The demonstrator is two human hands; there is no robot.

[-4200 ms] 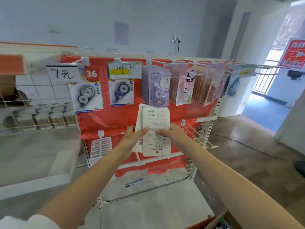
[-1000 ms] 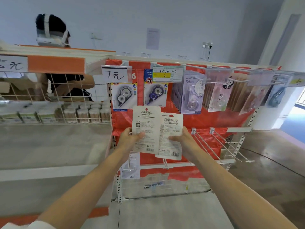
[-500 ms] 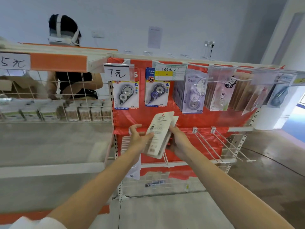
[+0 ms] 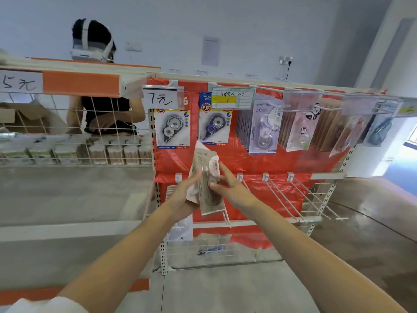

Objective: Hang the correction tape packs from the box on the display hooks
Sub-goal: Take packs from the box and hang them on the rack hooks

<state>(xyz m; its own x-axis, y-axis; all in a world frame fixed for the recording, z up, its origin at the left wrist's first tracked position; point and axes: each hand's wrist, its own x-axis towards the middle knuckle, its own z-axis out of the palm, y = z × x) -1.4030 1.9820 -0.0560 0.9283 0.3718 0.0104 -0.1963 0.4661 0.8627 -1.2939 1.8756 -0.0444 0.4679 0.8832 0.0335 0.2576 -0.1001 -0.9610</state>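
Observation:
My left hand (image 4: pixel 183 198) grips a small stack of correction tape packs (image 4: pixel 204 177), held upright and turned edge-on in front of the red display panel (image 4: pixel 243 163). My right hand (image 4: pixel 228 187) touches the stack's right side, forefinger stretched up along it and thumb against its front. Bare white display hooks (image 4: pixel 286 199) stick out of the lower rail just right of my hands. On the upper rail hang correction tape packs (image 4: pixel 172 128) in a row. The box is not in view.
A person with a headset (image 4: pixel 94 41) stands behind the wire shelf (image 4: pixel 74 132) at the left, which holds jars of cotton swabs. Price tags read "7" (image 4: pixel 161 98) and "5". A grey shelf board lies below left. A doorway opens at the far right.
The two packs held side by side with their backs to me a second ago have been brought together and turned edge-on. My right hand's fingers have loosened from holding a pack to touching the stack.

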